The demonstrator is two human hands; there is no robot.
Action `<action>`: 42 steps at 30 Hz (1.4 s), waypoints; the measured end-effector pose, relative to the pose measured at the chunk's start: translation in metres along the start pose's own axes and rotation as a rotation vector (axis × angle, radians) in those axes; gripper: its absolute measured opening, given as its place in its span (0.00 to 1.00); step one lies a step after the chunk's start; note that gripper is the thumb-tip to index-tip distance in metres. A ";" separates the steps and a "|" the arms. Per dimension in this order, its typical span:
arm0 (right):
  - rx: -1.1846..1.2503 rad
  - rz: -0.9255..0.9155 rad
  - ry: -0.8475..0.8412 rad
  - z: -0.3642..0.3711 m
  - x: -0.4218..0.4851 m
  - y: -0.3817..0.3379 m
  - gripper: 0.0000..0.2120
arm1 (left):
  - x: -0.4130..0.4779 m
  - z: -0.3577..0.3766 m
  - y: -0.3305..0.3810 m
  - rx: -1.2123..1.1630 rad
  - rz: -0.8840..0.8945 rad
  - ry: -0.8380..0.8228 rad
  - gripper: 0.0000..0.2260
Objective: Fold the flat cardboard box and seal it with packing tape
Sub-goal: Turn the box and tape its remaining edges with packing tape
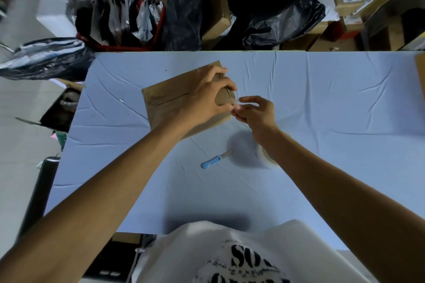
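A brown cardboard box (170, 103) lies folded on the light blue table cover, a little beyond the middle. My left hand (207, 96) grips the box's right end, fingers curled over the top and thumb on the near side. My right hand (255, 112) is just right of it, its fingertips pinched together at the box's right edge on what looks like a strip of clear packing tape (236, 101), which is barely visible. A blurred pale tape roll (266, 156) shows under my right forearm; whether it rests on the table or hangs from the wrist is unclear.
A blue-handled knife (213, 161) lies on the table (322, 122) near the box's front. Beyond the far edge are black bags (282, 18), a red crate (119, 27) and cardboard cartons (349, 0). An open box (61, 110) sits on the floor at left.
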State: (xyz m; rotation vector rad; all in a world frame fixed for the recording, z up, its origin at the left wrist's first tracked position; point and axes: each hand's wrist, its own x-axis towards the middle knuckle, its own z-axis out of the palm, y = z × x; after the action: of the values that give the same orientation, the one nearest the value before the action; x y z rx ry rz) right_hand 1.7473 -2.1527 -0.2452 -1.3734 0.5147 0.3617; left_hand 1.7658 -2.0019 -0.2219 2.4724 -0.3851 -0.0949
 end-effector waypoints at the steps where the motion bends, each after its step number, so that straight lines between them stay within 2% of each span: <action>1: -0.009 -0.014 0.012 0.002 0.000 0.001 0.12 | -0.001 0.001 0.000 0.023 0.012 0.010 0.15; 4: -0.092 -0.068 0.080 0.006 0.000 0.002 0.09 | 0.000 0.003 -0.001 0.096 0.025 0.054 0.15; 9: -0.319 -0.146 0.307 0.013 -0.007 0.002 0.14 | 0.001 0.012 0.002 0.146 0.020 0.114 0.14; 14: -0.387 -0.226 0.447 0.017 -0.018 0.010 0.08 | 0.001 0.013 -0.001 0.161 0.011 0.118 0.14; 21: -0.435 -0.260 0.221 0.017 -0.041 0.006 0.15 | 0.001 0.016 -0.003 0.131 0.007 0.147 0.14; 26: -0.461 -0.231 0.222 0.028 -0.039 0.005 0.19 | 0.002 0.017 -0.002 0.152 0.006 0.139 0.15; 30: -0.402 -0.253 0.155 0.031 -0.039 0.003 0.20 | 0.001 0.019 -0.001 0.159 0.013 0.138 0.14; 37: -0.280 -0.174 0.284 0.041 -0.036 -0.003 0.05 | 0.002 0.024 0.000 0.108 0.011 0.147 0.08; 42: -0.337 -0.133 0.352 0.039 -0.024 -0.008 0.06 | 0.004 0.028 -0.004 0.080 0.009 0.163 0.13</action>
State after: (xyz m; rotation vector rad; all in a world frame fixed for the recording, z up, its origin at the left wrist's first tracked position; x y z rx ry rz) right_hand 1.7366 -2.1147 -0.2213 -1.8038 0.6678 0.0978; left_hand 1.7657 -2.0160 -0.2465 2.5347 -0.3350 0.1278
